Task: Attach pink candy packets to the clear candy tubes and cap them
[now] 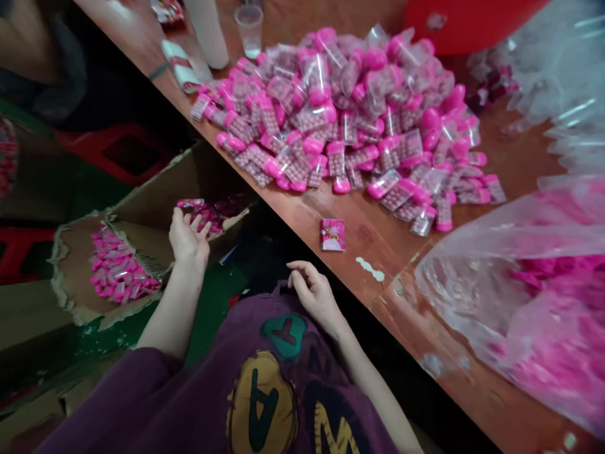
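A large heap of bagged pink-capped clear tubes (331,113) filled with pink-and-white sweets or beads covers the brown wooden table (373,236). My left hand (189,238) hangs open above a torn cardboard box (142,214), with its fingertips close to a small pink packet (190,203). That box holds more pink tubes (118,268). My right hand (314,296) rests empty, fingers loosely curved, just below the table edge. Nearest to it on the table lies a small pink printed box (332,234).
A translucent plastic bag of pink items (534,302) fills the table's right side. At the far end stand a clear cup (249,30), a white cylinder (207,28) and a red container (472,19). Another person's forearm (158,70) shows at upper left, beside a red stool (127,154).
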A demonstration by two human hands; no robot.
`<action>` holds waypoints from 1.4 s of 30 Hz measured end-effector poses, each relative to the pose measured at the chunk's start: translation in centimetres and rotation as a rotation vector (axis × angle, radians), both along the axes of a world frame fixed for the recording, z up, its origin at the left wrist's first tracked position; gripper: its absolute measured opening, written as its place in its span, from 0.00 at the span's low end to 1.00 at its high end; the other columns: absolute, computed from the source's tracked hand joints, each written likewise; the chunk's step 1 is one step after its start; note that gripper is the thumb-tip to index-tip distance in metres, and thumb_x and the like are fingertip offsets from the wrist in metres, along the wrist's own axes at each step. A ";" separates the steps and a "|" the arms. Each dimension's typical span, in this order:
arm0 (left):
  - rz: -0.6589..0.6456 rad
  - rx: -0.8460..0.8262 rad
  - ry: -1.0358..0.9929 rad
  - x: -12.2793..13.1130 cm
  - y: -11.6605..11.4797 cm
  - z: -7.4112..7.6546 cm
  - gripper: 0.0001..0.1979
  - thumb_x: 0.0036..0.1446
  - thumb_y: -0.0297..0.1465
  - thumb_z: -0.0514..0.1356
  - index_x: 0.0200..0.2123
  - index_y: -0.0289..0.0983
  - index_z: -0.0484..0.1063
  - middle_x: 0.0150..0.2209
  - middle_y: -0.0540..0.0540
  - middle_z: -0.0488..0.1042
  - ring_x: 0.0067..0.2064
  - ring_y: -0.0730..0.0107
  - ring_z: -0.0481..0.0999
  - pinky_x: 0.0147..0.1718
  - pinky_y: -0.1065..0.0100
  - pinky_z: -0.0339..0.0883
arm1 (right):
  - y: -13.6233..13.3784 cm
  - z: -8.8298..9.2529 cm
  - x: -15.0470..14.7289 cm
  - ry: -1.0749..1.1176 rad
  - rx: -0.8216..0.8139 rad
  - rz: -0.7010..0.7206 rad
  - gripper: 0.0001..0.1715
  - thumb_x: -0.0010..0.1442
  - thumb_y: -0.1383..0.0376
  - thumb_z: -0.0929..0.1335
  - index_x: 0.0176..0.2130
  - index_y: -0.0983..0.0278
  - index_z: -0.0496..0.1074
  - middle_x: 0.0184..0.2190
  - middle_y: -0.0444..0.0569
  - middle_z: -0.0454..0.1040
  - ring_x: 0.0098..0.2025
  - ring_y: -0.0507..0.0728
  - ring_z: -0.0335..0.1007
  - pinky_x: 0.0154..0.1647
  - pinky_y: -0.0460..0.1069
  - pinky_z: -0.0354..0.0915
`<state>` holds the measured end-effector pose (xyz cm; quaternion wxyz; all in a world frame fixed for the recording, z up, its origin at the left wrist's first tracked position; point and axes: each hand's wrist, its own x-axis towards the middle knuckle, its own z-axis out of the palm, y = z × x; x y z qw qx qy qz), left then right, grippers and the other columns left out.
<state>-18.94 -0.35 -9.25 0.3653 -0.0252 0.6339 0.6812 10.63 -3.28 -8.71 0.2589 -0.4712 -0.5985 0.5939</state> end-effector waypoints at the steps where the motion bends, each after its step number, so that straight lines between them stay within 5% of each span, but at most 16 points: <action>1: 0.021 0.009 0.013 -0.5 0.3 -0.1 0.14 0.61 0.43 0.69 0.44 0.44 0.72 0.56 0.52 0.78 0.62 0.62 0.72 0.56 0.61 0.71 | 0.9 0.2 -0.5 -0.002 0.033 0.011 0.12 0.73 0.58 0.64 0.50 0.59 0.74 0.28 0.42 0.74 0.29 0.53 0.70 0.34 0.50 0.66; 3: 0.016 0.043 0.040 -0.1 1.6 -0.4 0.15 0.54 0.39 0.71 0.42 0.42 0.74 0.51 0.48 0.79 0.51 0.66 0.77 0.49 0.63 0.72 | 2.7 0.8 -1.7 -0.003 0.115 0.036 0.11 0.73 0.59 0.64 0.49 0.59 0.74 0.28 0.43 0.74 0.27 0.53 0.69 0.32 0.50 0.66; 5: -0.160 0.076 0.077 1.3 3.9 -0.9 0.17 0.51 0.38 0.73 0.42 0.39 0.78 0.49 0.44 0.80 0.46 0.68 0.79 0.43 0.67 0.71 | 4.2 1.4 -3.3 -0.004 0.193 0.061 0.11 0.73 0.60 0.64 0.49 0.60 0.75 0.28 0.43 0.74 0.27 0.53 0.69 0.33 0.50 0.67; 10: -0.215 0.122 0.457 1.2 12.0 -1.1 0.09 0.59 0.31 0.65 0.43 0.36 0.79 0.45 0.44 0.81 0.42 0.71 0.78 0.42 0.71 0.70 | 5.8 1.7 -6.6 -0.004 0.260 0.187 0.12 0.72 0.62 0.64 0.48 0.60 0.76 0.28 0.44 0.75 0.27 0.54 0.71 0.30 0.49 0.66; 13: -0.258 0.066 0.775 -0.7 15.6 -0.6 0.08 0.61 0.29 0.65 0.44 0.35 0.80 0.46 0.42 0.79 0.43 0.69 0.78 0.49 0.68 0.72 | 6.3 1.5 -7.8 -0.034 0.272 0.259 0.14 0.72 0.63 0.63 0.48 0.60 0.77 0.27 0.44 0.74 0.26 0.53 0.69 0.29 0.48 0.64; 17: -0.366 -0.147 1.132 -1.2 18.1 0.3 0.22 0.57 0.34 0.73 0.54 0.35 0.78 0.49 0.39 0.77 0.52 0.56 0.78 0.57 0.59 0.72 | 7.8 1.3 -8.7 -0.077 0.269 0.254 0.15 0.71 0.63 0.62 0.48 0.61 0.77 0.27 0.43 0.73 0.27 0.53 0.69 0.31 0.48 0.64; 21: -0.477 -0.317 1.325 -0.7 19.5 1.3 0.37 0.54 0.37 0.75 0.65 0.39 0.72 0.61 0.34 0.73 0.62 0.40 0.72 0.62 0.46 0.69 | 9.2 1.3 -9.3 -0.092 0.295 0.248 0.14 0.71 0.63 0.62 0.48 0.61 0.76 0.28 0.44 0.74 0.29 0.53 0.71 0.34 0.49 0.65; 24: -0.572 -0.316 1.395 -1.0 20.4 1.7 0.35 0.53 0.35 0.74 0.65 0.41 0.73 0.65 0.36 0.73 0.64 0.36 0.69 0.63 0.42 0.67 | 9.8 1.6 -9.6 -0.095 0.310 0.252 0.15 0.71 0.63 0.62 0.48 0.61 0.77 0.28 0.44 0.75 0.30 0.54 0.71 0.35 0.49 0.65; 27: -0.550 -0.225 1.370 -1.5 20.9 1.6 0.32 0.52 0.32 0.75 0.61 0.38 0.76 0.61 0.37 0.76 0.63 0.41 0.71 0.65 0.47 0.66 | 10.3 2.0 -9.9 -0.093 0.292 0.223 0.15 0.71 0.63 0.62 0.49 0.62 0.76 0.28 0.44 0.74 0.30 0.53 0.70 0.36 0.50 0.65; 34: -0.184 0.105 1.252 0.7 18.2 0.3 0.35 0.55 0.32 0.74 0.63 0.33 0.69 0.63 0.33 0.74 0.67 0.51 0.71 0.69 0.54 0.63 | 11.3 1.6 -10.2 0.096 0.100 0.009 0.18 0.71 0.55 0.64 0.55 0.61 0.70 0.33 0.43 0.75 0.28 0.51 0.67 0.31 0.48 0.64; 39: -0.282 0.365 1.263 6.5 12.6 0.3 0.33 0.59 0.40 0.72 0.65 0.40 0.70 0.59 0.38 0.77 0.61 0.53 0.78 0.63 0.55 0.72 | 13.5 2.7 -10.0 0.378 -0.035 -0.289 0.34 0.65 0.46 0.71 0.62 0.59 0.63 0.42 0.46 0.76 0.39 0.52 0.75 0.41 0.49 0.73; 42: -0.354 0.488 1.308 8.3 10.5 -0.2 0.31 0.63 0.41 0.69 0.66 0.41 0.69 0.59 0.38 0.77 0.60 0.54 0.79 0.62 0.55 0.74 | 15.0 3.8 -9.5 0.428 -0.044 -0.230 0.31 0.63 0.50 0.74 0.59 0.59 0.67 0.44 0.47 0.78 0.43 0.55 0.77 0.51 0.53 0.75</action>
